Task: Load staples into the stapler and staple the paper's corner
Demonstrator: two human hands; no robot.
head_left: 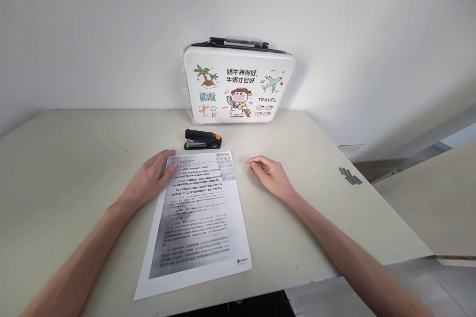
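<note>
A printed sheet of paper (193,223) lies flat on the table, slightly turned, with dense text and a grey shaded area. Along its upper left edge rests my left hand (150,178), fingers stretched forward and the thumb touching the page. My right hand (268,172) lies on the tabletop to the right of the paper, apart from it, its fingers curled in with nothing visible in them. Just beyond the sheet's top edge sits a black stapler (203,139) with an orange button, its nose pointing left. No hand touches it.
A white carry case (238,84) with cartoon prints and a black handle leans against the wall (111,34). Several grey staple strips (349,176) lie near the right edge of the table (297,247). Another light surface (427,198) stands beyond that edge.
</note>
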